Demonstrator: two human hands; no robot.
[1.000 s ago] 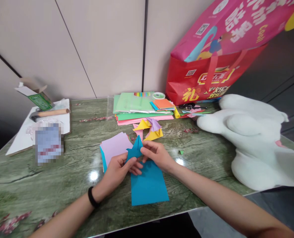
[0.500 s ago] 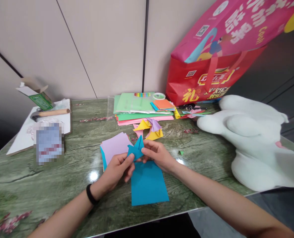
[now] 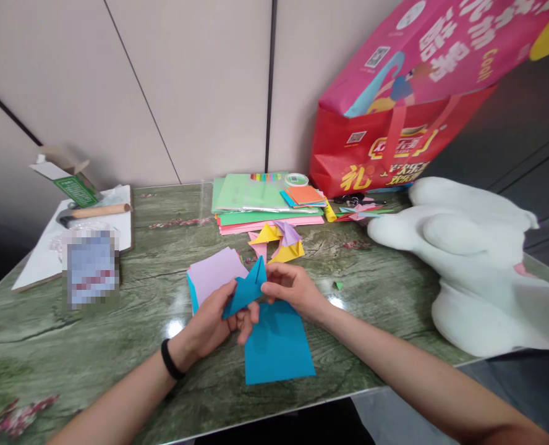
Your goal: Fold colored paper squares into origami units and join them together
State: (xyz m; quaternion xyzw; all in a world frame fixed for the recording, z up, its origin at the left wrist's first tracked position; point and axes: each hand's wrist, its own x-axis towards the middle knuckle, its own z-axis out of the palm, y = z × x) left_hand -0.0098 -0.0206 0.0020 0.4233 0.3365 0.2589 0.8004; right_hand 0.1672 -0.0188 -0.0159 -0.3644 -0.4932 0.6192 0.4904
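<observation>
A folded blue paper piece (image 3: 247, 289) with a pointed flap standing up is held between both hands. My left hand (image 3: 219, 318) pinches its left end, thumb on top and fingers beneath. On the right edge, my right hand (image 3: 295, 289) grips it between thumb and fingers. Flat on the table below lies a blue square sheet (image 3: 280, 346). Lilac sheets (image 3: 214, 272) are stacked over blue ones beside my left hand. Behind the hands sits a partial ring of yellow, pink and purple folded pieces (image 3: 290, 252).
Coloured paper packs (image 3: 249, 194) lie against the wall, near a yellow glue stick (image 3: 330, 211). A red bag (image 3: 344, 151) and a white plush toy (image 3: 473, 247) stand right. At left, a hammer (image 3: 101, 211) rests on a white board (image 3: 33, 259).
The left part of the folded blue paper has opened out wider and its small left point no longer shows. My left fingers have shifted underneath it.
</observation>
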